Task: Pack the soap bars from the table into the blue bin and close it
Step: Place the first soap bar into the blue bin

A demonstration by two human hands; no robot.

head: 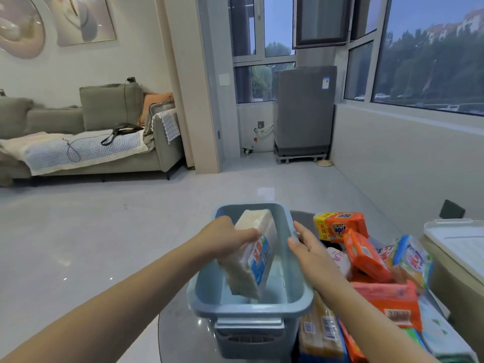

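Partly hidden by the left hand [225, 238], a soap pack [255, 255] tilts inside the blue bin [294, 279].

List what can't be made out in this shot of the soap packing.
- Blue bin floor, head view: mostly hidden by the soap pack in the left hand; other bars inside cannot be ruled out.
- Soap pile: bars overlap, the right hand covers some, and the bottom edge cuts others, so no count.
- Pack print: too blurred to read.
- White lid: cut by the right edge.
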